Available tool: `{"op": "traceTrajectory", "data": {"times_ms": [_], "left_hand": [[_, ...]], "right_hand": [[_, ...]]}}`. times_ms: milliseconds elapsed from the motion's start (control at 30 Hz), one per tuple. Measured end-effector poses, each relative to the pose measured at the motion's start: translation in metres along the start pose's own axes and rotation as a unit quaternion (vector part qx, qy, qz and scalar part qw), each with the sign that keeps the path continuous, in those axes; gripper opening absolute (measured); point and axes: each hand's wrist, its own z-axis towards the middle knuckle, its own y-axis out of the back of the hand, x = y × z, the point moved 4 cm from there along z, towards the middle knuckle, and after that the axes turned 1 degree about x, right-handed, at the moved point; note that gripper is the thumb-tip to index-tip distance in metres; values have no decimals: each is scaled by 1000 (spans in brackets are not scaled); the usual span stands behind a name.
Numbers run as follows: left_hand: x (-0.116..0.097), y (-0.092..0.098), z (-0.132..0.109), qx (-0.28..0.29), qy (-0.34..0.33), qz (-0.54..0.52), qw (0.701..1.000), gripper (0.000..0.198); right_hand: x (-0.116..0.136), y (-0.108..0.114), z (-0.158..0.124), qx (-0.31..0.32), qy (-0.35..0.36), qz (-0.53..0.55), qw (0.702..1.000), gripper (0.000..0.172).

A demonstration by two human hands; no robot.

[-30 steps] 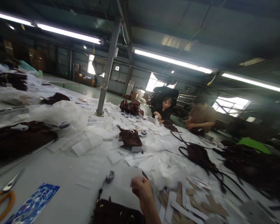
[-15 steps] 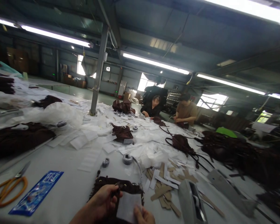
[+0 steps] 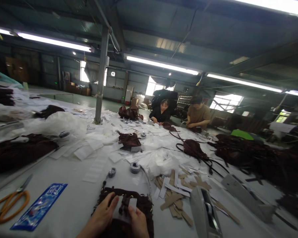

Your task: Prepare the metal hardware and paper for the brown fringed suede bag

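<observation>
A dark brown leather bag [image 3: 145,198] with laced or fringed edges lies on the table in front of me. A small sheet of white paper [image 3: 119,211] is on it, tucked around a dark brown strap fitting [image 3: 124,201]. My left hand [image 3: 103,213] closes on the left side of the paper, thumb and fingers together. My right hand [image 3: 139,221] pinches the paper's right side, folded up beside the fitting. Parts of the sheet are hidden by my fingers.
Orange-handled scissors [image 3: 13,203] and a blue packet [image 3: 41,206] lie left. Cardboard strips [image 3: 173,200] and a grey tape dispenser [image 3: 205,211] are right. Wrapping paper, brown bags [image 3: 130,140] and a post [image 3: 101,79] stand beyond; two people [image 3: 198,114] work across the table.
My left hand has let go of the dark fitting and moved to the paper's left side. My right hand has moved up and left, bringing the paper around the fitting.
</observation>
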Motion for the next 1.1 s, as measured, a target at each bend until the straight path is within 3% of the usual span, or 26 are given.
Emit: {"op": "traceTrajectory", "data": {"times_ms": [100,333,533,667,833,1000,1100], "left_hand": [[7,4,11,-10,39,36,999,52],[20,-10,21,58,122,5,991,71],[24,2,12,86,116,48,988,75],[15,-7,1,131,157,-17,979,81],[5,-29,7,119,69,-82,987,71],[4,-37,13,100,19,-90,991,67],[2,-38,13,96,-1,-74,993,67]], "right_hand": [[-9,4,5,-11,-11,-3,1000,58],[-20,15,12,-52,-12,-15,998,60],[-12,15,2,-29,-22,5,999,53],[-9,12,0,-17,-17,8,1000,56],[-15,13,5,-20,33,-26,999,64],[-14,22,2,-78,96,-141,982,77],[-9,27,0,-112,126,-232,958,68]]}}
